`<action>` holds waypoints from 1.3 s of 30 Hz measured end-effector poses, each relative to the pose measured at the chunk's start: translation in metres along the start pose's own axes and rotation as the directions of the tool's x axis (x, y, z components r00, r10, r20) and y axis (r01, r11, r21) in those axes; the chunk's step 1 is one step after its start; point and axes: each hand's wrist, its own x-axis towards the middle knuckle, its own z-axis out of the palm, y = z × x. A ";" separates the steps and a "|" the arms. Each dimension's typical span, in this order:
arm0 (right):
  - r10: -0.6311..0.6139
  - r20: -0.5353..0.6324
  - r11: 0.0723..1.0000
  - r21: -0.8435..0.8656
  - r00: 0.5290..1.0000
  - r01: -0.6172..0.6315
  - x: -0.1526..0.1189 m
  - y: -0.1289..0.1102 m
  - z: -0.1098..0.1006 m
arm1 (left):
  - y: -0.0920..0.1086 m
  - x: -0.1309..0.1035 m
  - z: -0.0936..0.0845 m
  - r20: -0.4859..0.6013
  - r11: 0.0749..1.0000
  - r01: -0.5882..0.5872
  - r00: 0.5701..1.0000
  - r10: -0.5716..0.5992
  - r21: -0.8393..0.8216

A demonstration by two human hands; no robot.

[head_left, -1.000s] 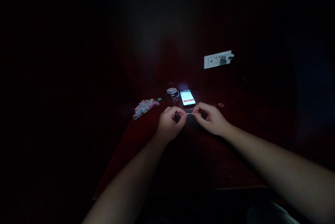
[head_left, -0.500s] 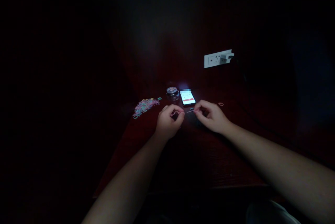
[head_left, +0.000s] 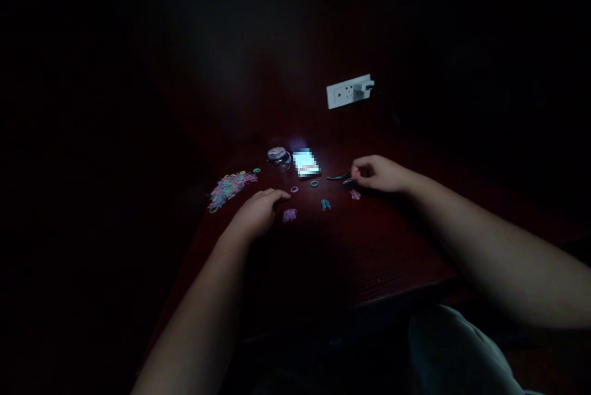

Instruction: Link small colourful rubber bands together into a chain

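My left hand [head_left: 258, 210] lies low over the table with fingers stretched out, its fingertips near a purple rubber band [head_left: 294, 189]. Beneath and beside it is a small cluster of purple bands [head_left: 290, 215]. My right hand [head_left: 376, 174] is pinched at the right, with a thin pale piece that looks like a small rubber band [head_left: 348, 181] at its fingertips. Just left of it lies a thin green strip [head_left: 337, 177]. Nearer me are a pink cluster [head_left: 355, 195] and a blue cluster [head_left: 325, 204]. A pale blue band [head_left: 314, 184] sits between the hands.
A heap of mixed coloured bands [head_left: 231, 189] lies at the left of the dark red table [head_left: 295, 272]. Behind stand a lidded clear jar [head_left: 279, 159] and a lit phone [head_left: 306, 163]. A socket with a plug [head_left: 349, 91] is on the wall.
My hands have moved apart from close together, the left one opening its fingers. The clusters between them now show. The view has shifted right.
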 end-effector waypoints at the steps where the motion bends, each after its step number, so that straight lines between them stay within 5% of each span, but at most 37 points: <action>1: 0.028 0.033 1.000 -0.005 0.999 -0.028 -0.003 0.002 -0.003 | -0.003 0.000 0.002 0.011 1.000 -0.007 1.000 0.007 -0.002; 16: 0.252 0.069 0.921 -0.321 0.965 -0.218 -0.004 0.004 -0.003 | -0.010 -0.002 0.005 0.077 1.000 0.023 0.997 -0.025 0.017; 26: 0.249 0.248 0.944 -0.279 0.936 -0.177 -0.006 0.007 -0.003 | -0.012 -0.001 0.008 0.058 1.000 0.007 0.998 -0.007 0.007; 32: 0.310 0.086 0.913 -0.304 0.947 -0.271 -0.001 0.003 0.005 | -0.008 0.000 0.006 0.050 1.000 0.030 0.998 -0.029 -0.004; 39: 0.235 0.066 0.894 -0.407 0.970 -0.189 0.008 -0.003 0.028 | -0.007 -0.001 0.005 0.066 0.999 0.035 0.997 -0.034 -0.009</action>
